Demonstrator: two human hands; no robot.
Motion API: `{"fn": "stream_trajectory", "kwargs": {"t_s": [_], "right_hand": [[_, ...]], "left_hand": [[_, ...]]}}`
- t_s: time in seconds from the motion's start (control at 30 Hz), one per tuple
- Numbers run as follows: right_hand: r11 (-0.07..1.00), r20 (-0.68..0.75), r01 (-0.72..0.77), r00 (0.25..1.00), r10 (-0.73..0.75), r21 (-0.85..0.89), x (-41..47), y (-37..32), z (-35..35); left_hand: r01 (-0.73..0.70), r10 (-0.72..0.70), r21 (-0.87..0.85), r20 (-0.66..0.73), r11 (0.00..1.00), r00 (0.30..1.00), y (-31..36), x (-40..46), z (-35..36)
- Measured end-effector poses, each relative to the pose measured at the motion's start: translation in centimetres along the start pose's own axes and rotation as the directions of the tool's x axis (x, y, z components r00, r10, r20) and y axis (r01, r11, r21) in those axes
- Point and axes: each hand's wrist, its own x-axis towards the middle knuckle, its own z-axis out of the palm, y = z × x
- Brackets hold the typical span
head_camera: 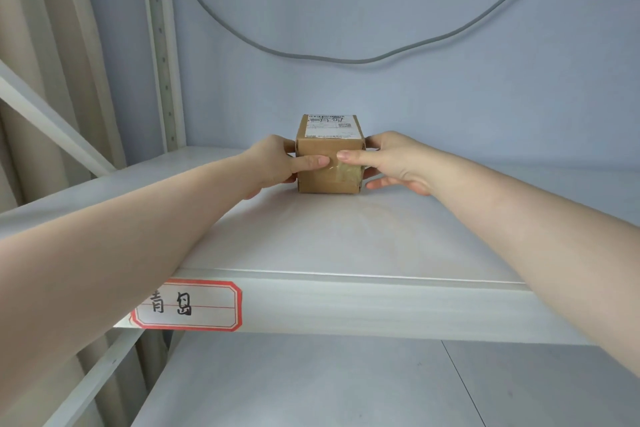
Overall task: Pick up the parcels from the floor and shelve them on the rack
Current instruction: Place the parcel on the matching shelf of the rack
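Observation:
A small brown cardboard parcel with a white shipping label on top sits on the white rack shelf, near the back wall. My left hand grips its left side, thumb across the front face. My right hand grips its right side, thumb on the taped front, fingers spread along the far side. Both arms reach in over the shelf's front edge.
A red-bordered handwritten label is stuck on the shelf's front lip. A lower shelf lies beneath. The rack's perforated upright stands at the back left, with a curtain beside it. A grey cable hangs on the blue wall.

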Motion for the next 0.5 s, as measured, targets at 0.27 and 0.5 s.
{"fn": "stream_trajectory", "kwargs": {"t_s": [0.27, 0.5], "right_hand": [[0.998, -0.034, -0.021, 0.999, 0.019, -0.057, 2.1, -0.5, 0.4], [0.998, -0.025, -0.068, 0.997, 0.068, 0.002, 3.0, 0.8, -0.1]], "left_hand": [[0.033, -0.029, 0.018, -0.182, 0.999, 0.983, -0.1, 0.6, 0.8], [0.091, -0.084, 0.047, -0.130, 0.995, 0.988, 0.5, 2.4, 1.6]]}}
